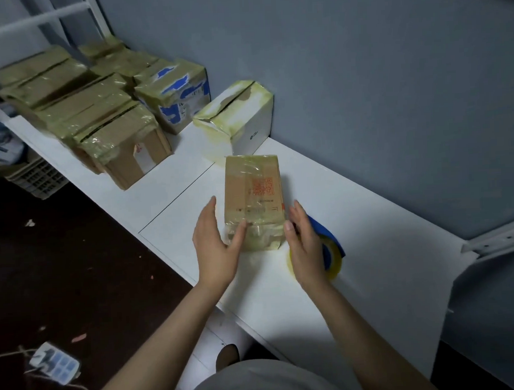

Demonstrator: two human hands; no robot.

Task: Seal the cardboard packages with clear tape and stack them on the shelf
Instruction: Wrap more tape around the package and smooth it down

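The white shelf (354,220) carries sealed packages (99,113) at upper left. Mid-frame lies the taped package (253,195), its long axis pointing away from the person. The left hand (215,243) and right hand (305,245) flank it with fingers straight, gripping nothing. The left thumb touches its near end, so that hand is nearer. The tape roll (332,256) lies partly hidden beyond the right hand.

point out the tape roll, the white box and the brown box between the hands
tape roll (335,267): head view, yellowish outer rim
white box (251,130): head view, white side face
brown box (253,195): head view, taped top face
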